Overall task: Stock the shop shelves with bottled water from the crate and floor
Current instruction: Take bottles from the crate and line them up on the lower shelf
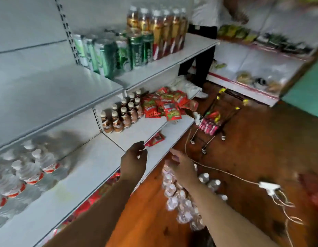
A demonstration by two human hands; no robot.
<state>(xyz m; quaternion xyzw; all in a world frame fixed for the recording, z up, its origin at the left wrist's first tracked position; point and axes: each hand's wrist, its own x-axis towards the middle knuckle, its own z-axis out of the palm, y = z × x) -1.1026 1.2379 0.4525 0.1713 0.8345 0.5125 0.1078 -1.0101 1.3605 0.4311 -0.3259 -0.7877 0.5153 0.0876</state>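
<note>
Water bottles (29, 168) stood at the left end of the white shelf (94, 166). A floor pack (172, 202) sat on the wooden floor (244, 157) below its front edge. The left hand (134, 161) hung over that edge and the right hand (181, 166) over the floor pack, both with loose fingers grasping nothing.

White shelf (94, 168); water bottles (29, 168) clear, red-white labels; red sachets (165, 104); green cans (136, 50).

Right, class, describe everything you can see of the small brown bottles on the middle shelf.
The brown bottles number roughly nine or ten. They are small, apparently plastic, with pale caps, brown contents and brownish labels too blurred to read. All stand upright in two rows running diagonally back on the white shelf. A heap of red sachets lies close on their right; whether it touches them is unclear.
</note>
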